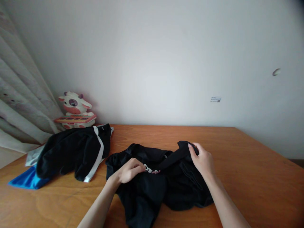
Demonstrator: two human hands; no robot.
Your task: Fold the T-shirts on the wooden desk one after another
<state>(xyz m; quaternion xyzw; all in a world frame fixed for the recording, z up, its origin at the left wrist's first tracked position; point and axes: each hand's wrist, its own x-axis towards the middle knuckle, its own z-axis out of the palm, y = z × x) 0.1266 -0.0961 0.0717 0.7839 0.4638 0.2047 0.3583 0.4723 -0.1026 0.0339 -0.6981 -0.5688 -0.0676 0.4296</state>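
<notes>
On the wooden table [249,177] in front of you lies a black garment [161,182], crumpled and spread out near the middle, with its lower part hanging toward you and its folds bunched on both sides. A white print [152,170] shows among those folds, between your two hands.

Your right hand [203,160] has its thumb and fingers closed on the garment's far right edge, pinching it so that a band of cloth rises to a peak beside the thumb and slants down toward the print. Your left hand [130,171] rests on the left part of the garment, fingers curled inward, thumb alongside, the knuckles just beside the print. Its fingertips are hidden, so you cannot tell whether they grip the cloth or only press on it.

To the left, apart from your hands, sits a black piece of clothing [68,152] with a white stripe running down its right side. Blue cloth [29,180] sticks out from under its left end, and pale grey cloth [33,156] shows just behind that. Beyond the pile, a toy cow [74,106] with a little keyboard [78,119] stands against the wall [152,63], next to the curtain [23,91]. A small sticker [215,99] is on the wall to the right.
</notes>
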